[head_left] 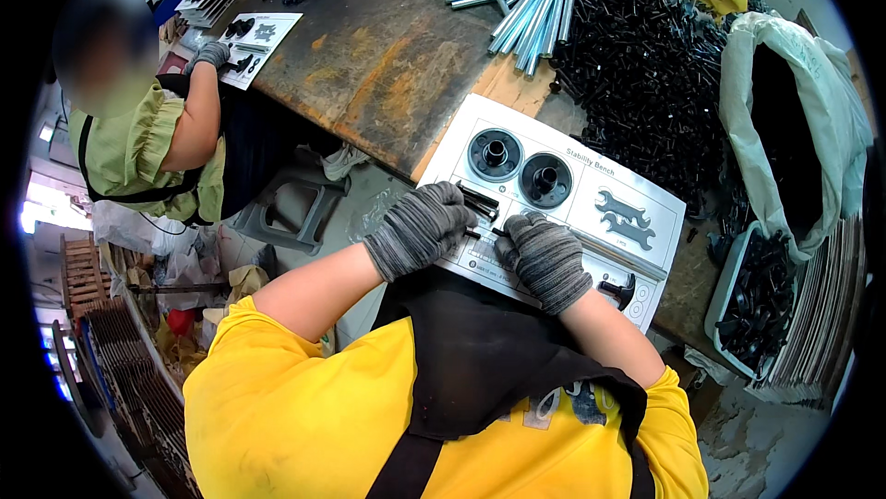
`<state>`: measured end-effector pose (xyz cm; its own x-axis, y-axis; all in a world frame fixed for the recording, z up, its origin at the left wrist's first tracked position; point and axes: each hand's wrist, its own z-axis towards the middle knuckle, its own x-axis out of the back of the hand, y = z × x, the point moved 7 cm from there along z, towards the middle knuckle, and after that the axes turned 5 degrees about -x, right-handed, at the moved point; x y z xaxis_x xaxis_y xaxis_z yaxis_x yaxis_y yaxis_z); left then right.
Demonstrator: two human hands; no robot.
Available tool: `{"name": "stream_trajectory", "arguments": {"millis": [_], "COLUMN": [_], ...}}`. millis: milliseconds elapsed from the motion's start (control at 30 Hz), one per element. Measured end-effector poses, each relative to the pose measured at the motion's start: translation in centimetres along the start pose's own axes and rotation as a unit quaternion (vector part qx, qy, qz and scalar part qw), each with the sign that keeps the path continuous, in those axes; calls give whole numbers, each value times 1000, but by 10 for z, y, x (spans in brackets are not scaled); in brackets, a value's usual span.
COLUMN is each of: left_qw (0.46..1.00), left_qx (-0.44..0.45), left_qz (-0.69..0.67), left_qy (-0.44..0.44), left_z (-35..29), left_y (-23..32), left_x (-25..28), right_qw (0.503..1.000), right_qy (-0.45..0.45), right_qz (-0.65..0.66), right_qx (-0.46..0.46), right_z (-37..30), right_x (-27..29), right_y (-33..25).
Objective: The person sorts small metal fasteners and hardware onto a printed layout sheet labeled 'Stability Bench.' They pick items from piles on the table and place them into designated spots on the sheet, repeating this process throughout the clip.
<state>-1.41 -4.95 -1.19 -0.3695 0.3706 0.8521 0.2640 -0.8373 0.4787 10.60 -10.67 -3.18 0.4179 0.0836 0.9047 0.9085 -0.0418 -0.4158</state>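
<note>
A white printed card (577, 153) lies tilted at the table's near edge, under both my hands. Two black round flanged discs (545, 180) sit in its upper part, beside two flat grey wrenches (628, 217). Black bolts (480, 202) lie next to my left hand (423, 231), which wears a grey striped glove and is closed, fingertips low over the card. What it holds is hidden. My right hand (546, 262), gloved alike, pinches a small black bolt at its fingertips. A silver tube (628, 256) and a black T-shaped knob (618, 290) lie to its right.
A heap of black bolts (637, 74) and a pile of silver tubes (535, 19) cover the far table. At right stand a white sack (784, 37) and a bin of black parts (757, 300). A co-worker (157, 148) handles another card (268, 42) at left, near a grey stool (293, 213).
</note>
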Motion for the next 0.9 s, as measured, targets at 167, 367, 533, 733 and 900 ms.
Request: {"name": "stream_trajectory", "arguments": {"millis": [167, 367, 533, 733, 900], "left_qw": [999, 990, 996, 994, 988], "left_qx": [25, 40, 22, 15, 22], "left_qz": [-47, -121, -89, -103, -143], "left_qy": [0, -53, -10, -29, -50], "left_z": [-12, -20, -21, -23, -22], "left_y": [-1, -11, -13, -17, -15], "left_x": [5, -14, -16, -13, -10], "right_qw": [999, 999, 998, 996, 996], "right_qy": [32, -12, -13, -47, -23], "right_qz": [2, -12, 0, -4, 13], "right_qx": [33, 39, 68, 76, 80], "right_z": [0, 4, 2, 9, 7], "right_x": [-3, -18, -22, -23, -23], "right_y": [-12, -26, -34, -44, -43]}}
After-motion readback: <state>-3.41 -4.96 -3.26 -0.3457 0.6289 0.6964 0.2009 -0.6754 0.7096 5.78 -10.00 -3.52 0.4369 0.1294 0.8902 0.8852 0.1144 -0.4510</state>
